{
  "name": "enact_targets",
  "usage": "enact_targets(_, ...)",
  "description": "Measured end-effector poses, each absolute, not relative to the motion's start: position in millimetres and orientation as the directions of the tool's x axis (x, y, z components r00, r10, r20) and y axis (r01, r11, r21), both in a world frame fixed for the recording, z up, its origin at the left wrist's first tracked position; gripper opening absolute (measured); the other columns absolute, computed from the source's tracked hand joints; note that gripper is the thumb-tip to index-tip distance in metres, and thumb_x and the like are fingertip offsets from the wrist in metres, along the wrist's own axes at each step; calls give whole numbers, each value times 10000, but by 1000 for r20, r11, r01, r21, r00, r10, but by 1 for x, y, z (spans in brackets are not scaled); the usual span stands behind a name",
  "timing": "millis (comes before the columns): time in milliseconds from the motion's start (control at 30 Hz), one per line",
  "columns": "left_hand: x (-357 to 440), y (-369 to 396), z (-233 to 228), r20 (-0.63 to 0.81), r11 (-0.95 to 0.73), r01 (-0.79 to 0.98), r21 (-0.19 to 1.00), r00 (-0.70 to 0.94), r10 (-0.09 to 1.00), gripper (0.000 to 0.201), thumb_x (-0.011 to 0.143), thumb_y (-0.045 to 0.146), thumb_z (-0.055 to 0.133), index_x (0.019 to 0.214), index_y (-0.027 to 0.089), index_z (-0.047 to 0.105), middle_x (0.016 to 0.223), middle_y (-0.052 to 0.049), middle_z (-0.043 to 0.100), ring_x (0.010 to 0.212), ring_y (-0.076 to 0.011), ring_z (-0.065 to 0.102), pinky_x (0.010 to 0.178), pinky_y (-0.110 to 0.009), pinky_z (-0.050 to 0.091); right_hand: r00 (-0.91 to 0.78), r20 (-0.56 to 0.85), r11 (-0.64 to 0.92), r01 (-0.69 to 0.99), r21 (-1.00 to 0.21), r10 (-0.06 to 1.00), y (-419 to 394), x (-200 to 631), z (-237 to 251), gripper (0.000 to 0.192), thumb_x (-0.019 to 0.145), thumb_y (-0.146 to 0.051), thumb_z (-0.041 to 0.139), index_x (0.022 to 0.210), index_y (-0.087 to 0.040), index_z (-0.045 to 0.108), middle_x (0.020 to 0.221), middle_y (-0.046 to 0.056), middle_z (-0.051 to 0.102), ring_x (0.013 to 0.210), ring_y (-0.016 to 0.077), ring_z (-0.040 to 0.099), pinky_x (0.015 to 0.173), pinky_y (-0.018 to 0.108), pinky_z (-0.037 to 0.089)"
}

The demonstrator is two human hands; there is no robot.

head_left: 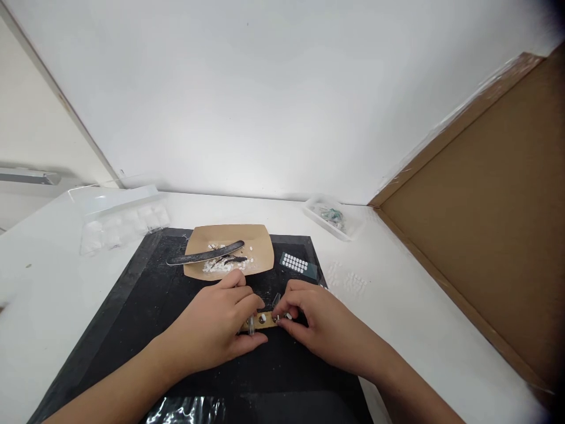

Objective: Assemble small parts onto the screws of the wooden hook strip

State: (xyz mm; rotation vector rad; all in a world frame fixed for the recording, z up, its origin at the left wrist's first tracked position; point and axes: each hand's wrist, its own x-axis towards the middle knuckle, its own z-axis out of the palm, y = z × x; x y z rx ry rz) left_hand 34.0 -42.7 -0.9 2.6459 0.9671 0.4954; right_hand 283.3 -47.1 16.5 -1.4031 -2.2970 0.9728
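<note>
A narrow tan strip [268, 321] with round dark studs lies across the black mat, between my two hands. White bits sit on at least one stud. My left hand [223, 318] closes over the strip's left part, thumb below and fingers above, and hides that end. A small clear piece [251, 325], like an artificial nail tip, stands beside those fingers. Over the strip's right part, my right hand [313, 307] has thumb and fingers pinched together. Another clear nail-like piece [276, 299] shows at its fingertips. Whether the pinch is on this piece or a white bit is unclear.
Behind the hands, a cardboard tray [260, 247] holds a dark nail file [205, 255] and white scraps. A sheet of white adhesive dots [295, 263] lies right of it. A white container [331, 217], clear box [126, 224] and cardboard wall [485, 224] stand around the mat [145, 318].
</note>
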Motion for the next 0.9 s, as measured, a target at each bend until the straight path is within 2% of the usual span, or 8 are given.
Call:
enact_targets(433, 35, -42, -1, 172, -723, 583, 371, 722, 670, 284, 872, 303, 848, 1065, 201, 667, 944, -37, 708, 980, -277, 578, 798, -388, 489, -473, -87, 300, 678, -671, 877, -47, 282, 9, 157, 899, -118, 708, 919, -265, 759, 954, -7, 659, 850, 160, 658, 725, 292, 508)
enact_targets(500, 34, -42, -2, 170, -721, 583, 374, 721, 671, 261, 882, 288, 831, 1065, 204, 665, 942, -35, 705, 980, -276, 574, 793, -387, 485, -482, -89, 305, 676, -671, 872, -46, 285, 12, 154, 896, -138, 729, 972, -270, 755, 958, -8, 653, 853, 162, 652, 732, 294, 508)
enact_targets(633, 34, -42, -1, 166, -716, 582, 386, 720, 674, 208, 913, 249, 782, 1082, 209, 667, 956, -35, 707, 981, -271, 568, 783, -379, 477, -533, -107, 325, 649, -688, 839, -41, 298, 23, 348, 837, -174, 821, 1152, -287, 723, 1000, -6, 663, 863, 171, 638, 720, 288, 507)
enact_targets(700, 35, -42, -1, 155, -704, 592, 392, 712, 685, 204, 911, 238, 778, 1081, 214, 669, 961, -36, 708, 988, -271, 566, 782, -376, 473, -538, -101, 314, 623, -717, 837, -36, 306, 28, 361, 857, -214, 822, 1192, -287, 712, 1018, -3, 682, 845, 167, 635, 723, 286, 518)
enact_targets(800, 35, -42, 0, 146, -694, 594, 407, 707, 692, 217, 902, 237, 783, 1087, 219, 671, 974, -35, 713, 995, -269, 567, 794, -375, 470, -436, -47, 266, 627, -732, 899, -24, 318, 29, 136, 957, -350, 744, 1062, -265, 745, 911, -4, 703, 777, 167, 638, 684, 291, 516)
enact_targets(900, 34, -41, 2, 139, -688, 585, 429, 711, 690, 208, 881, 226, 792, 1052, 219, 675, 953, -29, 714, 988, -264, 571, 794, -368, 462, -275, 75, 258, 726, -638, 959, -11, 328, 23, 211, 1005, -416, 680, 904, -251, 765, 874, 15, 731, 777, 190, 652, 684, 317, 493)
